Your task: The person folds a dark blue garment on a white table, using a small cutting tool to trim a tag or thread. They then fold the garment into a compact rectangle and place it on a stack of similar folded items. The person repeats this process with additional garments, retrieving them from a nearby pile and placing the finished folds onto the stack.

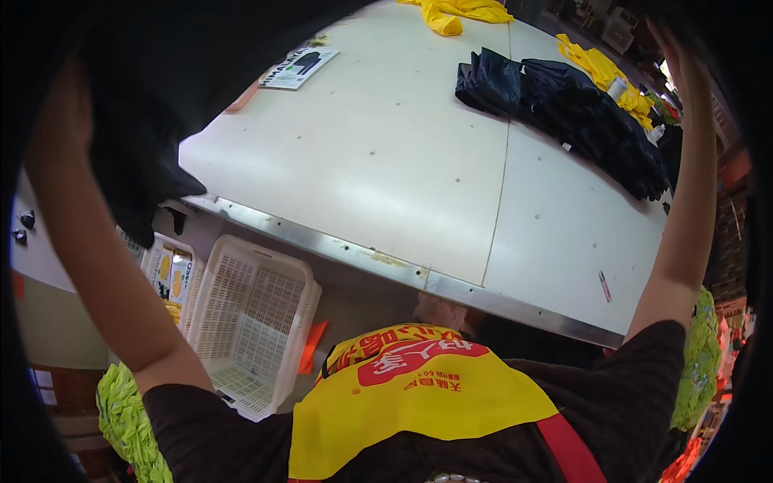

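Note:
Both my arms are raised and spread wide. My left hand [68, 109], dim and blurred at the far left, is up against a large black cloth [153, 88]. The cloth hangs in the air over the table's left end, its lower corner dropping past the table edge, and the hand appears to grip it; the fingertips are hidden. My right hand [681, 68] is lifted at the upper right, fingers stretched upward, with nothing visible in it. Below and left of it, folded dark garments [580, 109] lie in a long stack on the white table [362, 169].
Yellow garments [600, 68] lie beyond the dark stack, near a small white roll [617, 88]. A printed packet [299, 69] sits at the table's left, a pen [605, 286] at the near right. Below the metal edge stand a white plastic basket [251, 318] and another basket with packets [171, 274].

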Demonstrator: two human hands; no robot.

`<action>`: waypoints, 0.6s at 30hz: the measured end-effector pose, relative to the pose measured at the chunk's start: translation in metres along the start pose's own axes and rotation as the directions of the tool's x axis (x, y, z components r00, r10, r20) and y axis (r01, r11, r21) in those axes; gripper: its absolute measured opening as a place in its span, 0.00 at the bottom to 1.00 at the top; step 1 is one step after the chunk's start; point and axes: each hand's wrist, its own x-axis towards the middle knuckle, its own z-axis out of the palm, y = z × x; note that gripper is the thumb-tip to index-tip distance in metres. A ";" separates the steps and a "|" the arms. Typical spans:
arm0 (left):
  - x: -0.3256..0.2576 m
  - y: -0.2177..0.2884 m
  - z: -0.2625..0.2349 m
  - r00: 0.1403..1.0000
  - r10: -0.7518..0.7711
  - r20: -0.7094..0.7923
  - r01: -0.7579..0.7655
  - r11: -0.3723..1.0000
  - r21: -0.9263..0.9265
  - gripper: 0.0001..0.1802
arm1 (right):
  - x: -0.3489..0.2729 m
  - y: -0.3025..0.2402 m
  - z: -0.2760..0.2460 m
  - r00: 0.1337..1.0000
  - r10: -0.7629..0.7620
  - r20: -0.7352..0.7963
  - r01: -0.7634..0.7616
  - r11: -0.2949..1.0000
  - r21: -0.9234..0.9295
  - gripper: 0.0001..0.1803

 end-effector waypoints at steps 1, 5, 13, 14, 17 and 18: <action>-0.027 -0.013 0.022 0.993 -0.058 0.098 0.060 0.998 -0.011 0.22 | -0.016 0.020 -0.043 0.996 0.087 -0.030 -0.087 0.996 0.005 0.21; -0.189 -0.073 0.162 0.704 -0.560 0.437 0.661 0.742 -0.115 0.15 | -0.146 0.131 -0.163 0.973 0.222 0.060 -0.222 0.975 -0.019 0.20; -0.370 -0.073 0.379 0.744 0.054 0.666 -0.035 0.999 -0.042 0.12 | -0.414 0.233 -0.198 0.768 0.613 -0.189 -0.200 -0.051 -0.978 0.28; -0.374 -0.063 0.386 0.809 0.073 0.583 -0.062 0.997 -0.038 0.13 | -0.404 0.232 -0.153 0.822 0.547 -0.156 -0.273 0.139 -0.952 0.24; -0.374 -0.042 0.406 0.668 0.048 0.743 -0.030 0.999 -0.036 0.13 | -0.373 0.205 0.010 0.878 0.463 0.120 -0.242 0.646 -0.724 0.22; -0.371 -0.037 0.413 0.633 0.070 0.771 -0.035 0.997 -0.062 0.13 | -0.374 0.199 0.054 0.863 0.459 0.213 -0.193 0.687 -0.700 0.23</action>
